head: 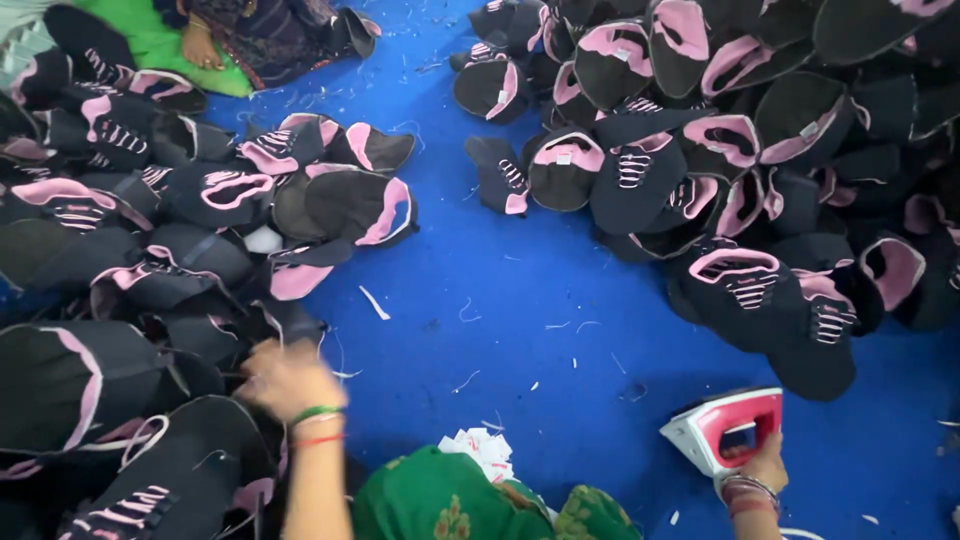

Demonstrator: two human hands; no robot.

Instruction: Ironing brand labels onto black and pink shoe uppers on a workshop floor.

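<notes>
My left hand (285, 378), blurred by motion and wearing green and red bangles, reaches into the left pile of black and pink shoe uppers (150, 270); whether it grips one I cannot tell. My right hand (765, 465) holds the handle of a pink and white clothes iron (725, 428) standing on the blue floor sheet (530, 300) at the lower right. A second, bigger pile of the same black and pink uppers (740, 150) fills the upper right.
My knees in green cloth (450, 500) sit at the bottom middle with a small heap of white paper tags (480, 450) beside them. Another person's foot (200, 45) rests on a green mat (150, 40) at the top left. White thread scraps litter the sheet.
</notes>
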